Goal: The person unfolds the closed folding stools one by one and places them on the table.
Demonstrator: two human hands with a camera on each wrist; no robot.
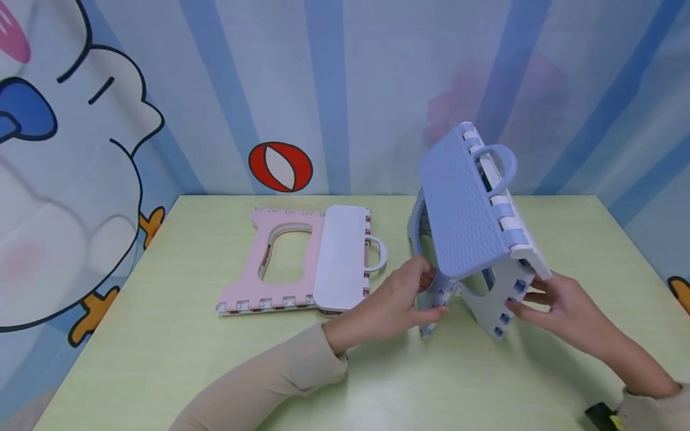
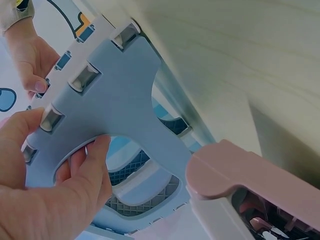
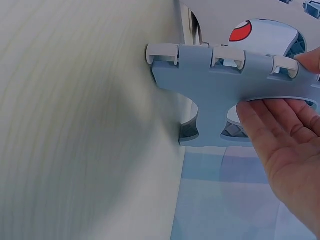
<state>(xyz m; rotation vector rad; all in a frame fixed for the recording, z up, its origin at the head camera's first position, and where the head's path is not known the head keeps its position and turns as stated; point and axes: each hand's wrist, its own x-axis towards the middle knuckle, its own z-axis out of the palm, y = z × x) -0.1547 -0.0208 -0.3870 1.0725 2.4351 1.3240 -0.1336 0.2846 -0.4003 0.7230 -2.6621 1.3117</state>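
A blue and white folding step stool (image 1: 466, 203) stands tilted on the right side of the table, its two leg panels spread and its loop handle (image 1: 504, 170) uppermost on the right. My left hand (image 1: 396, 299) grips the near-left leg panel (image 2: 125, 90), fingers through its cut-out and thumb at the hinged edge. On the other side my right hand (image 1: 568, 311) holds the opposite leg panel (image 3: 207, 95) the same way, fingers in the opening, thumb by the hinge tabs. Part of the stool's inside is hidden by the seat.
A pink and white folding stool (image 1: 291, 260) lies folded flat to the left, its handle (image 1: 380, 254) pointing toward the left hand. The light green table (image 1: 178, 359) meets a striped cartoon backdrop (image 1: 372, 102) at its far edge. A dark object (image 1: 604, 416) shows by the right sleeve.
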